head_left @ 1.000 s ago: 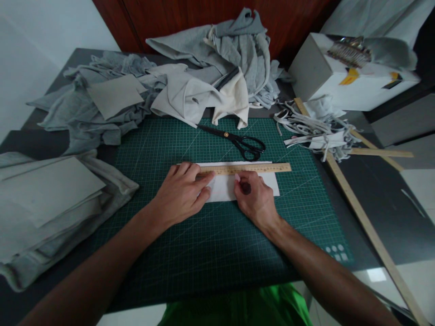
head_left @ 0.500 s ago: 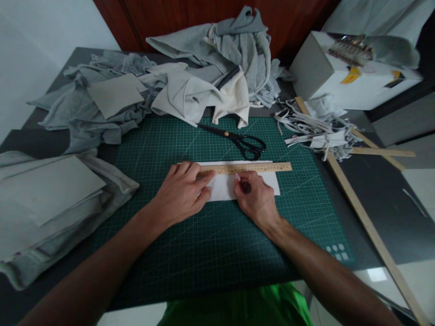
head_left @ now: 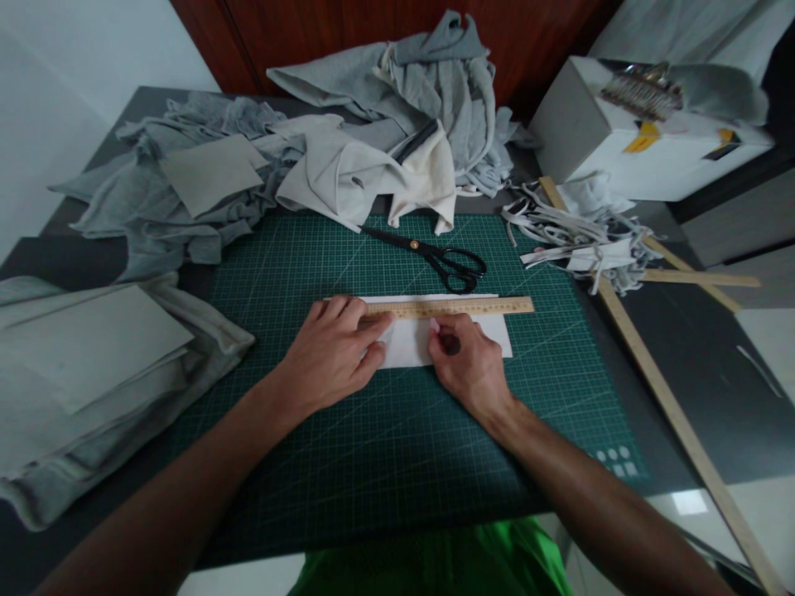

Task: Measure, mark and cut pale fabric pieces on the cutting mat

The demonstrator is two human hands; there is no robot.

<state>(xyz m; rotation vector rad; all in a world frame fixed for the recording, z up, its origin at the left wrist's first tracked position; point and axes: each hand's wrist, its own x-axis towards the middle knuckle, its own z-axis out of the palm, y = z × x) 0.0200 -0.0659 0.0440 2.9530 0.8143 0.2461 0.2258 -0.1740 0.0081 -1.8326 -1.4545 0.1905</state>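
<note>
A strip of white cloth (head_left: 407, 348) lies flat on the green cutting mat (head_left: 373, 472). Along its upper part runs a wooden ruler (head_left: 497, 305), its right end reaching past the cloth. My left hand (head_left: 339, 348) presses down on the ruler's left end, index finger and thumb spread apart, hiding that end and the cloth below. In my right hand (head_left: 469, 360) a small pale pink piece of tailor's chalk (head_left: 434, 325) is pinched between thumb and fingers, close to the ruler's lower edge. Black scissors (head_left: 428, 250) rest just above the cloth, blades pointing left.
Grey and white fabric (head_left: 366, 165) is heaped behind the mat. At left, pale pattern cards (head_left: 118, 339) lie on folded cloth. On the right are a bundle of fabric strips (head_left: 596, 240), a long wooden stick (head_left: 671, 397) and a white box (head_left: 621, 141).
</note>
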